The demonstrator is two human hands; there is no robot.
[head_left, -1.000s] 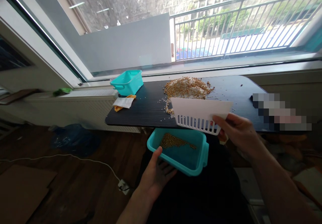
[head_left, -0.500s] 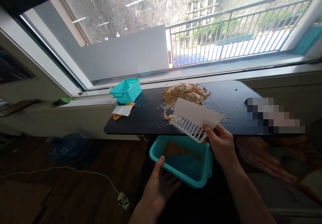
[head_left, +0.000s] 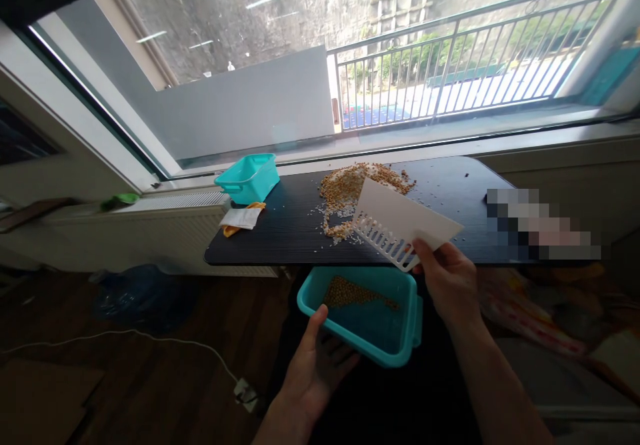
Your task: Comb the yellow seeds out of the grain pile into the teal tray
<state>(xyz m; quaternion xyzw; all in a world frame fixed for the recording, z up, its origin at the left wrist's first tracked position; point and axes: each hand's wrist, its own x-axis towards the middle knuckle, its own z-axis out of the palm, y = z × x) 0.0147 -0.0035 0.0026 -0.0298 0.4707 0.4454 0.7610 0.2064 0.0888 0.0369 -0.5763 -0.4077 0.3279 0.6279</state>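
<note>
My left hand (head_left: 320, 365) grips the near left side of a turquoise plastic bin (head_left: 357, 345), thumb on the rim and fingers against the outer wall. Small tan beans or pellets (head_left: 347, 291) lie in the bin's far left part, with a thin trail to the right. In my right hand (head_left: 447, 275) is a white slotted plastic plate (head_left: 400, 215), pinched at its right end and tilted over the table's front edge, slots toward the bin. Beyond it, a heap of tan pieces mixed with white grains (head_left: 345, 185) spreads over the dark table (head_left: 290, 231).
A second turquoise bin (head_left: 255, 181) stands at the table's left end, behind a folded white and orange cloth (head_left: 243, 218). A blurred-out object (head_left: 540, 225) lies at the right end. On the floor are a white cable with a socket block (head_left: 245, 393) and a blue plastic bag (head_left: 145, 295).
My right hand has moved the slotted plate slightly right and up, away from the bin. My left hand keeps its hold on the bin. The view has shifted a little.
</note>
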